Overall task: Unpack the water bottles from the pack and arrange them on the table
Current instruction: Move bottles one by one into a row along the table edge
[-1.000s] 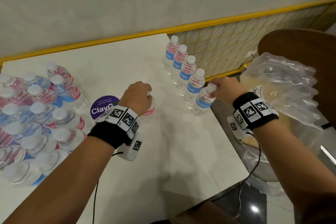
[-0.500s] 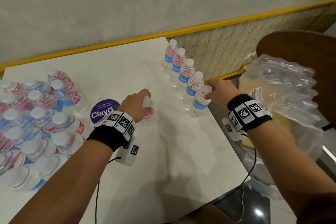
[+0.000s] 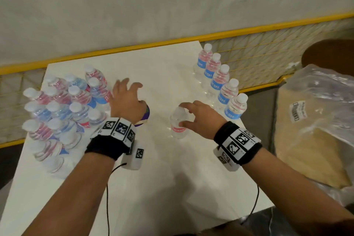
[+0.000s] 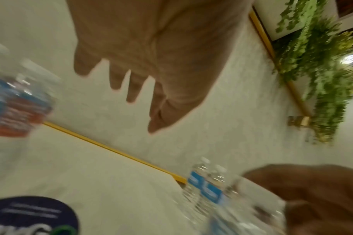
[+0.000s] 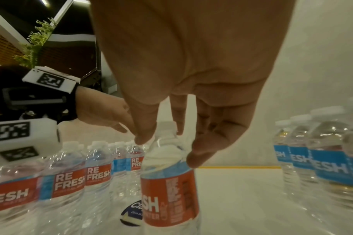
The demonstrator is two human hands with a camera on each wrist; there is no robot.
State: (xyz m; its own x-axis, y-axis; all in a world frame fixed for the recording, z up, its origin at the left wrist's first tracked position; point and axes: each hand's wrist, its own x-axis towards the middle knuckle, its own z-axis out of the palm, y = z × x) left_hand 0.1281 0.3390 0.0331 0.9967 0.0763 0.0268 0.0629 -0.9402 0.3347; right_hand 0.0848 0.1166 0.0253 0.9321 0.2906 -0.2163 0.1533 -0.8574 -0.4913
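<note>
Right hand (image 3: 201,119) over a lone clear plastic water bottle with a red label (image 3: 178,123), upright mid-table. Fingertips (image 5: 143,138) curl around the neck and shoulder below the white cap; the right wrist view shows thumb and fingers touching the plastic on both sides, while from the head view contact is harder to judge.

Left hand (image 3: 127,99) spread, fingers straight and apart, holding nothing, just beside the cluster of bottles in the pack (image 3: 63,109) at the table's left. The left wrist view is blurred but confirms the splayed fingers (image 4: 133,89) with nothing between them.

Row of five upright bottles with blue labels (image 3: 220,84) along the right edge of the white table (image 3: 172,188); the lone bottle stands near its closest end, apart from it.

Writing: the right wrist view reads "RE FRESH" in white on red labels in the pack, "ESH" on the blue ones. A round dark purple sticker (image 5: 131,213) lies on the table behind the lone bottle, partly hidden; only "Cla" is legible.

Crinkled clear plastic bag (image 3: 316,120) beside the table's right, only in the head view.
</note>
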